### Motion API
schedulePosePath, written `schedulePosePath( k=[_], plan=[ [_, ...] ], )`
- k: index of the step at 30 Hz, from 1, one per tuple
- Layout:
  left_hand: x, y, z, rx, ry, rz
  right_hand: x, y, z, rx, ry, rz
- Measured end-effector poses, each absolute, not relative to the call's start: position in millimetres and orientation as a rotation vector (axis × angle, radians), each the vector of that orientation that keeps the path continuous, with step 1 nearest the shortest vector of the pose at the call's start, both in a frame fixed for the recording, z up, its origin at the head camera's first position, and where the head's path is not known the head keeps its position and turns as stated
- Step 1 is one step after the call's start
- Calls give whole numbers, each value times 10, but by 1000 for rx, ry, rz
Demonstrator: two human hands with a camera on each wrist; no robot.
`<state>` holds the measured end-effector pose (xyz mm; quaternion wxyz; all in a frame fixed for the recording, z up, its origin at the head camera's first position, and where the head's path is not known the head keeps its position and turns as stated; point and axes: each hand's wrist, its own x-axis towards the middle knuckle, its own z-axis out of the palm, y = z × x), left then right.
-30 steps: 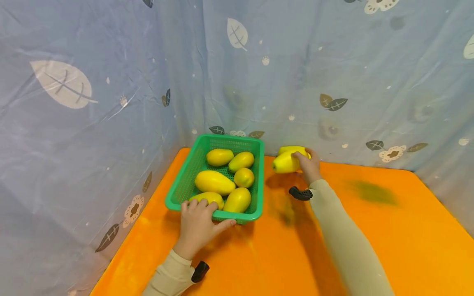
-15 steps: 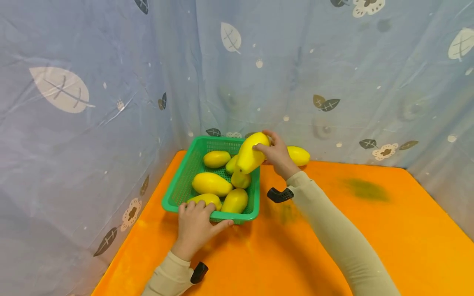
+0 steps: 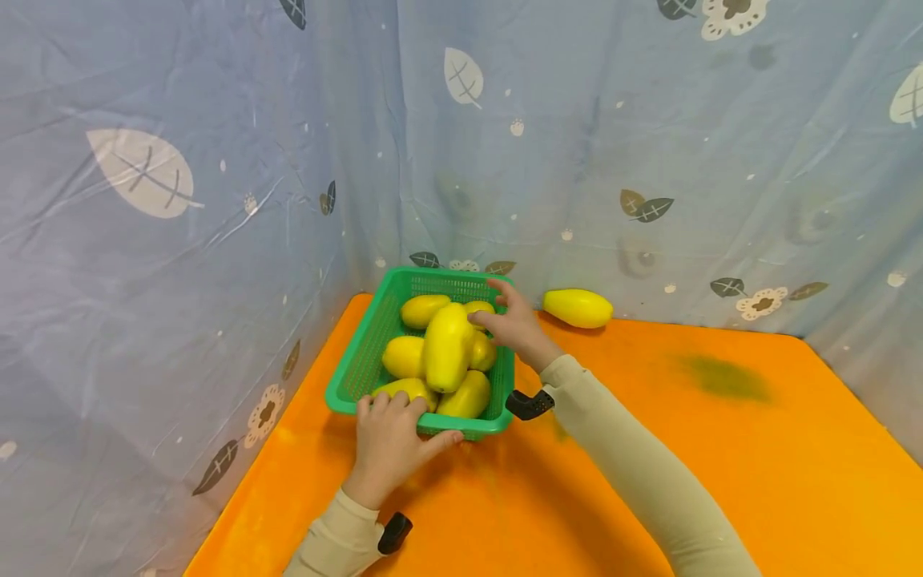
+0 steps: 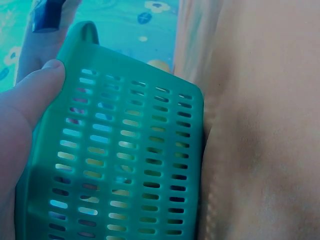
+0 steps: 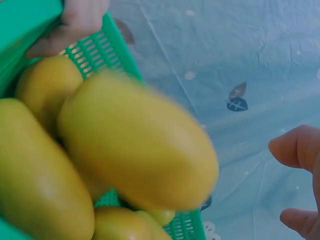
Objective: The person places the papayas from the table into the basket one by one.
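Observation:
The green plastic basket holds several yellow fruits. Its near rim is gripped by my left hand, fingers over the inside and thumb outside; in the left wrist view the thumb lies along the slotted wall. A large oblong yellow fruit, papaya-like, rests on top of the others, tilted in the right wrist view. My right hand is above the basket's right side, thumb and fingers spread, with nothing between them. The right wrist view shows its fingertips apart from that fruit.
Another oblong yellow fruit lies on the orange tabletop, right of the basket against the back curtain. The patterned curtain also closes off the left side. A dark greenish stain marks the cloth at the right.
My right hand has carried the large papaya-like fruit left from the back of the table into the basket and let it go. My left hand has kept its grip on the rim.

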<state>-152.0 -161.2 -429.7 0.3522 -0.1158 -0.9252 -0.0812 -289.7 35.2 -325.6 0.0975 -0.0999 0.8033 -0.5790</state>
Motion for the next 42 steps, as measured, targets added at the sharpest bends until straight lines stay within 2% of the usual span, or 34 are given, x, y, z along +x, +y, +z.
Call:
schedulePosePath(
  k=[17,28,35,42],
  plan=[
    [-1509,-1584,-4291,-288,-2453,-285,-2890,884,-3350,-198,2420,-1802],
    [-1520,-1599,-4269,-295,-2450,-299,-3091,1698,-3287,153,2345,-2071],
    [-1521,-1616,-4251,-288,-2466,-283,-3164,2099,-3472,310,2207,-2153],
    [-1509,-1578,-4253,-282,-2495,-277,-3201,2246,-3671,419,2162,-2154]
  ],
)
